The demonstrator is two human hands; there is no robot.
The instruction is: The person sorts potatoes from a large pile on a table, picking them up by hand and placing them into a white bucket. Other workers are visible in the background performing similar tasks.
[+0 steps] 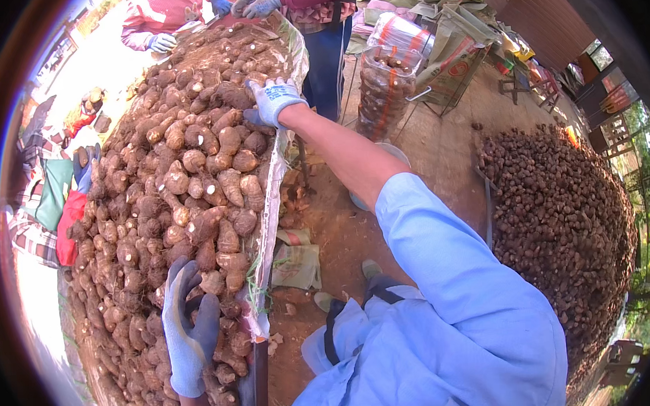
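A deep heap of brown taro corms (193,160) covers a long table whose near edge is wrapped in pale sheeting (272,244). My left hand (191,326), in a white knit glove with a grey coated palm, rests over the corms with fingers and thumb spread and nothing visible between them. My right hand (275,101), gloved the same way, reaches to the table's edge farther up. Its back faces me, and its palm and fingertips are partly hidden against the corms, so any corm under it cannot be made out.
Gloved co-workers' hands (262,5) work at the far end; another person (55,200) stands across the table. Right of it are a clear bag of corms (385,89), a bucket (394,152), woven sacks (455,53) and a large floor pile of corms (558,229). A flattened sack (295,259) lies below the edge.
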